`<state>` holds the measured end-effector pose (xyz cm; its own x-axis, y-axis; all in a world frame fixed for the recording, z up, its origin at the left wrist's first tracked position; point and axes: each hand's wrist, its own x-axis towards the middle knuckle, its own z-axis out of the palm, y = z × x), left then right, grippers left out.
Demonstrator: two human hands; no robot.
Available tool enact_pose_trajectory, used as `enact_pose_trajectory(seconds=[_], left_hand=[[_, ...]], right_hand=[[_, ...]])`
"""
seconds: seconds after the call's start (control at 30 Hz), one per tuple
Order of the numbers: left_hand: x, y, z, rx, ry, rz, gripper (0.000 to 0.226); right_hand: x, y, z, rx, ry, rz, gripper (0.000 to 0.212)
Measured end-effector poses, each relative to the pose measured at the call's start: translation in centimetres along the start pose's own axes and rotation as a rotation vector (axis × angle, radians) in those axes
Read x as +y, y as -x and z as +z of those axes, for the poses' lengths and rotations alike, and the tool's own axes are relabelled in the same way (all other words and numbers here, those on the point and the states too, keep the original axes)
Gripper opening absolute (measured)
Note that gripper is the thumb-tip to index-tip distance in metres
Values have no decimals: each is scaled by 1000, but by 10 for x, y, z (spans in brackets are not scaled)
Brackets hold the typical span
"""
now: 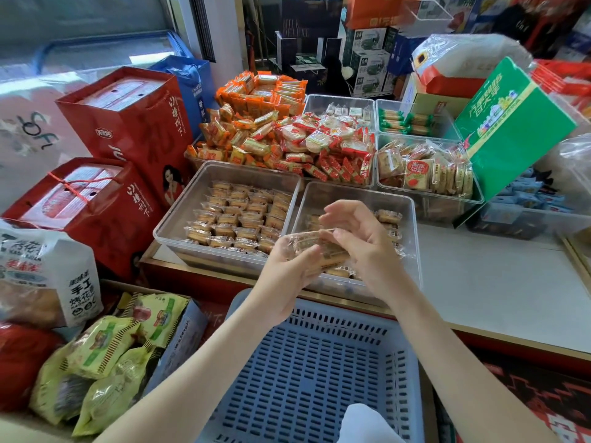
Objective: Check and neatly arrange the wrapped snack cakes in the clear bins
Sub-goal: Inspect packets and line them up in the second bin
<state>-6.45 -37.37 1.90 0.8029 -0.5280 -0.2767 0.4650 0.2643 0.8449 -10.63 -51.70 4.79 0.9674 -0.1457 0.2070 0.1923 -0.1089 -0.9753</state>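
Far to the left of the blue basket (319, 362) stands a white bag (48, 276) with black lettering, and behind it are two red gift boxes (96, 203) with cord handles. Just beside the basket's left edge lie several green snack packets (105, 346). Beyond the basket's far left corner sits the left bin (179, 206), clear-walled and resting on the surface (495, 282), with rows of small wrapped cakes (243, 219) standing on edge across its floor. Above the basket's far rim the left hand (287, 263) is turned palm up, its fingers curled under a clear-wrapped snack cake (316, 247) which it holds over the near edge of the bins. The right hand (361, 238) meets it there: thumb and curled fingers grip the cake's right end, the forefinger lifted, so both hands are together, clamped on the one cake. Directly beyond the basket, under the hands, is the right bin (412, 238), touching the left bin side by side; a few loose cakes (388, 216) show along its right wall. Farther beyond the basket are heaps of orange-wrapped snacks (256, 123) and red-wrapped snacks (326, 145). Beyond and to the right of the basket, another clear bin (476, 199) holds square biscuit packets, with a tilted green box (511, 123) leaning against it.
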Motion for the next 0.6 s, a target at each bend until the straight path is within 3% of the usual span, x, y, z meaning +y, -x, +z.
enact_pose_trajectory(seconds=[0.13, 0.23, 0.5, 0.6], left_hand=[[8, -6, -13, -56, 175, 30, 50], [12, -8, -21, -118, 171, 10, 54], [13, -10, -34, -216, 169, -53, 66], [17, -10, -38, -266, 137, -71, 61]], right_hand=[[14, -1, -9, 159, 200, 142, 29], [23, -2, -13, 110, -3, 374, 19], [25, -7, -15, 145, -436, 549, 15], [25, -7, -14, 177, -484, 562, 13]])
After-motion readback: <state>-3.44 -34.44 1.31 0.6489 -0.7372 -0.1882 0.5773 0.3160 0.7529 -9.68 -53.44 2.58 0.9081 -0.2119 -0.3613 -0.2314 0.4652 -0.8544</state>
